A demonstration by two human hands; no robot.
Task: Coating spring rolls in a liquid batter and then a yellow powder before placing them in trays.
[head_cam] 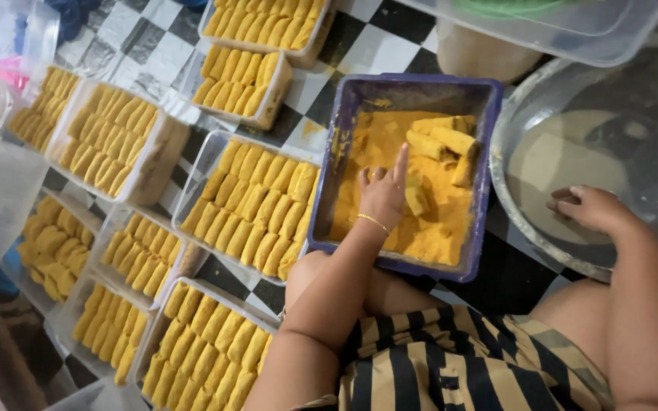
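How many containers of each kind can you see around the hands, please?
Clear trays packed with coated rolls: 8
Purple tray of crumbs, under the left hand: 1
Metal bowl, under the right hand: 1
Total: 10

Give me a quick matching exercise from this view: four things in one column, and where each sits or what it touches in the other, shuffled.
Things:
1. left hand
2. right hand
3. purple tray
4. clear boxes of coated rolls

Places:
a. on the checkered floor, left of the tray
b. in the yellow crumbs
c. on the rim of the metal bowl
d. between the boxes and the bowl

Pairs: 1-b, 2-c, 3-d, 4-a
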